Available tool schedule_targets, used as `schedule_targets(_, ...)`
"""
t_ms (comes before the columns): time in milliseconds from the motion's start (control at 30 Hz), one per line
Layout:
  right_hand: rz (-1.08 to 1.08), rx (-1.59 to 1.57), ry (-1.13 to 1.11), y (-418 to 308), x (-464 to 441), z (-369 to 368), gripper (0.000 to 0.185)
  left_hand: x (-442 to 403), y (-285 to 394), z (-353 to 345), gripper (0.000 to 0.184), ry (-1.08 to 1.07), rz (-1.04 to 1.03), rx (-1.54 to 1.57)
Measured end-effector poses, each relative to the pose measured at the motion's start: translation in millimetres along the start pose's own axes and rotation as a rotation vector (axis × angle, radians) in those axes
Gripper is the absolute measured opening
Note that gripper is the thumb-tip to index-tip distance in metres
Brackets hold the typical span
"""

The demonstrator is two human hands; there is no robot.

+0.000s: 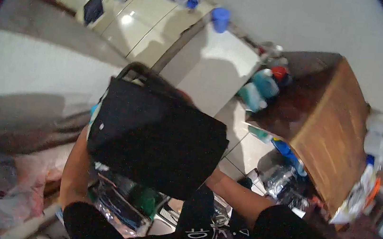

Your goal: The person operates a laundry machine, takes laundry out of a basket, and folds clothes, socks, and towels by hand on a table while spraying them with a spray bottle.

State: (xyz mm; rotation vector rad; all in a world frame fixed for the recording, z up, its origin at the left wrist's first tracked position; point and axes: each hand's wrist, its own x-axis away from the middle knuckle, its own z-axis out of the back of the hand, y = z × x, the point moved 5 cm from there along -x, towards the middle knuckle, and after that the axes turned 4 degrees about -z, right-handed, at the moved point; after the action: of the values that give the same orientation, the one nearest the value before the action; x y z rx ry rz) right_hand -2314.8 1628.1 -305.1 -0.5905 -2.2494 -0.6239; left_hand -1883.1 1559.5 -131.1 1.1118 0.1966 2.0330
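Observation:
Directly in front of me is a wide, black, boxy bundle (pixel 158 137) with a cloth-like surface and uneven edges; I cannot tell exactly what it is. A dark curved rim or handle (pixel 136 70) shows at its far left corner. My left hand (pixel 84 139) supports the bundle's left side, and its fingers are hidden behind it. My right hand (pixel 214 178) holds the near right side, its fingers likewise out of sight. Below the bundle, dark plastic-wrapped packages (pixel 118 208) are partly visible.
To the right stands a tilted brown open box (pixel 335 137). Bottles of teal liquid (pixel 265 84) sit beside its opening. Clear plastic-wrapped items (pixel 279 180) lie near its base. A blue cup (pixel 220 20) stands at the far end of a white step (pixel 207 69). Walls rise on both sides.

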Motion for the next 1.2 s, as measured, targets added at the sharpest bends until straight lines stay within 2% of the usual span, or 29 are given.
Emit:
schedule_targets(200, 0.116, -0.062, -0.138, -62.4, 117.7, -19.5, 0.048, 95.0, 170.6, 6.3, 0.053, -0.009, -0.156, -0.101)
schedule_targets(333, 0.237, -0.117, -0.208, -112.7, 213.6, -6.9, 0.048, 129.7, 321.1, -36.5, 0.052, -0.074, -0.347, -0.194)
schedule_targets(500, 0.401, -0.19, -0.265, -175.6, 328.5, 20.0, 0.048, 158.0, 523.7, -153.6, 0.051, -0.211, -0.639, -0.317)
schedule_targets(667, 0.605, -0.314, -0.259, -235.6, 444.7, 90.4, 0.048, 168.6, 695.8, -318.5, 0.049, -0.38, -0.863, -0.414)
schedule_targets(800, 0.75, -0.459, -0.222, -257.8, 520.1, 161.9, 0.048, 167.7, 790.6, -450.8, 0.048, -0.473, -0.935, -0.46)
schedule_targets(933, 0.835, -0.584, -0.192, -265.5, 561.1, 212.7, 0.048, 159.9, 855.4, -569.3, 0.047, -0.525, -0.923, -0.505)
schedule_targets(1067, 0.846, -0.655, -0.182, -272.3, 571.6, 233.4, 0.048, 145.2, 892.9, -660.4, 0.046, -0.531, -0.847, -0.557)
schedule_targets(1200, 0.826, -0.697, -0.183, -276.5, 563.6, 241.9, 0.048, 128.1, 906.0, -717.0, 0.045, -0.536, -0.757, -0.612)
